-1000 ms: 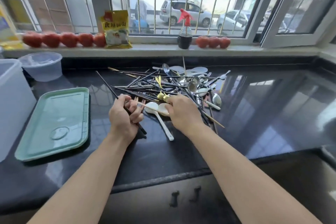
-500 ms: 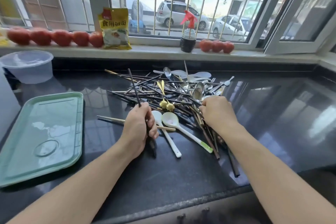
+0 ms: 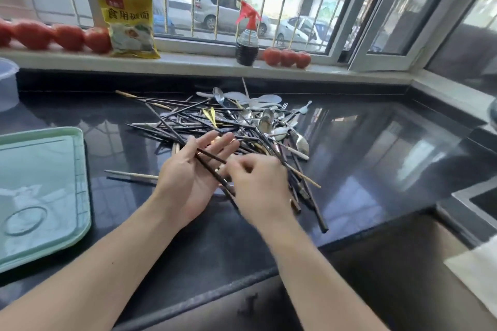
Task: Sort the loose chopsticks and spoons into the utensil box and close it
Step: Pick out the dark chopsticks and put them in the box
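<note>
A tangled pile of dark chopsticks point(image 3: 188, 126) mixed with metal spoons point(image 3: 265, 122) and white plastic spoons lies in the middle of the black countertop point(image 3: 363, 169). My left hand point(image 3: 185, 180) is turned palm up in front of the pile, fingers straight, with two dark chopsticks point(image 3: 208, 168) lying across the palm. My right hand point(image 3: 261, 185), blurred by motion, is just right of it with fingers curled, pinching the near ends of those chopsticks. A pale wooden chopstick point(image 3: 131, 174) lies alone to the left. No utensil box is in view.
A light green tray point(image 3: 40, 196) lies at the left of the counter, with a clear tub point(image 3: 6, 83) behind it. Tomatoes point(image 3: 67, 36), a yellow bag point(image 3: 129, 21) and a spray bottle point(image 3: 247, 43) stand on the window sill. A sink edge point(image 3: 478, 204) shows at the right.
My left hand has turned from a fist round a chopstick to an open palm. My right hand has left the pile and come over to the left palm. The view shifted right.
</note>
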Available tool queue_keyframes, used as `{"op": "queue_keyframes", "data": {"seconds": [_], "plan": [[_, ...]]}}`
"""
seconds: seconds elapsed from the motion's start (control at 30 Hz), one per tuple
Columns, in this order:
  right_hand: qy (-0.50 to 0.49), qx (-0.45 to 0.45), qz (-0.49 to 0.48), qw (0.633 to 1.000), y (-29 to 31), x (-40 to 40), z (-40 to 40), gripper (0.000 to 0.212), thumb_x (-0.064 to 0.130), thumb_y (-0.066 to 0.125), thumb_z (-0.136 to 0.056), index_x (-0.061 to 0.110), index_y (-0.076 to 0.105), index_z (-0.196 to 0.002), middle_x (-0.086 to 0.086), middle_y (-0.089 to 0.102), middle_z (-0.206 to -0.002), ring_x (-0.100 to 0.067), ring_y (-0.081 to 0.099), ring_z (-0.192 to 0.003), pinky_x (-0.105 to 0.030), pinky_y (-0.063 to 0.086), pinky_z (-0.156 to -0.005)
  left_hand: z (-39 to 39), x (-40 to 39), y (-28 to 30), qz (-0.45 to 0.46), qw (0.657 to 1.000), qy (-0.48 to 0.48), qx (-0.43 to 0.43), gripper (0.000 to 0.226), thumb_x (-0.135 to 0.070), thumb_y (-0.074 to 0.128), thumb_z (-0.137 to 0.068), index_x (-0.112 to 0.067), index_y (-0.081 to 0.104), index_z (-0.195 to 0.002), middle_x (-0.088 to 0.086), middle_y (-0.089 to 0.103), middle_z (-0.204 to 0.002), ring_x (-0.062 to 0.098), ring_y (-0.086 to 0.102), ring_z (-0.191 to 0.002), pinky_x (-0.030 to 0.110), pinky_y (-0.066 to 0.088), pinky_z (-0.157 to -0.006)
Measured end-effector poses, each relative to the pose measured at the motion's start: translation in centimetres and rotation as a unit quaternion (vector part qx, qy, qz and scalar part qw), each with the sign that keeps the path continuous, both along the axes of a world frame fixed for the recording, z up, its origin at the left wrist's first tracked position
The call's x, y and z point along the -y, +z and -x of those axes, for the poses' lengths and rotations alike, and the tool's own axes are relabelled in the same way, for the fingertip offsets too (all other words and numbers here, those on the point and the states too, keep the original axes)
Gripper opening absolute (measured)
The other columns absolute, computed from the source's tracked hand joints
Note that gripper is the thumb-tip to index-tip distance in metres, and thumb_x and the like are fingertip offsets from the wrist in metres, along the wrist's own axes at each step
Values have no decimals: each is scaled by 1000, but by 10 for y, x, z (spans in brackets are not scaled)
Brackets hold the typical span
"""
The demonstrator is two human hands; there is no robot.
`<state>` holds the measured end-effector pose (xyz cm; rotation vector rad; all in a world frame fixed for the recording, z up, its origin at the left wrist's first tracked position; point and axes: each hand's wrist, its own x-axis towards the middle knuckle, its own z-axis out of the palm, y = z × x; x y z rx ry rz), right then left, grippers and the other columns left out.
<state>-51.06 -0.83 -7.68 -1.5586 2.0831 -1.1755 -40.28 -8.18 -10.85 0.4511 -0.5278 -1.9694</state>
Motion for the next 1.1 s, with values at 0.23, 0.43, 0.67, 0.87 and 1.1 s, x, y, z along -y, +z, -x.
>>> {"op": "queue_keyframes", "data": {"seconds": [0.23, 0.43, 0.67, 0.87, 1.1], "plan": [[-97, -247, -39, 963, -11, 13, 80, 17, 32, 63, -94, 17, 69, -93, -6, 63, -97, -28, 58, -97, -36, 45, -81, -9, 6, -8, -12, 992, 96, 83, 27, -17, 36, -111, -12, 46, -86, -3, 31, -57, 12, 33, -42, 27, 46, -49], [-83, -376, -158, 909, -27, 21, 98, 19, 25, 58, -99, 10, 61, -109, -12, 69, -101, -35, 65, -99, -36, 50, -76, 2, -1, -7, 12, 991, 24, 130, 19, -19, 37, -110, -6, 51, -110, 0, 32, -58, 13, 33, -42, 28, 42, -48], [-77, -209, -117, 968, -18, 35, 118, 28, 26, 47, -103, 8, 60, -86, -8, 49, -93, -35, 54, -91, -34, 36, -70, -3, 4, -4, 51, 989, 20, 135, 29, -20, 36, -111, 0, 54, -119, 5, 40, -62, 20, 51, -49, 35, 56, -54], [26, -50, -53, 997, -17, 21, 33, 22, 21, 47, -102, 13, 58, -85, -4, 59, -81, -28, 51, -80, -33, 26, -65, 5, 5, -2, 26, 997, 9, 74, 38, -23, 30, -113, 2, 54, -130, 25, 70, -122, 36, 71, -112, 49, 60, -90], [111, -126, -87, 982, 3, 30, 21, 36, 37, 46, -105, 15, 75, -98, -7, 71, -97, -25, 63, -92, -35, 47, -76, -4, 10, -3, 5, 995, 68, 66, 22, -20, 38, -111, -9, 51, -97, 6, 54, -66, 34, 74, -88, 47, 62, -77]]}}
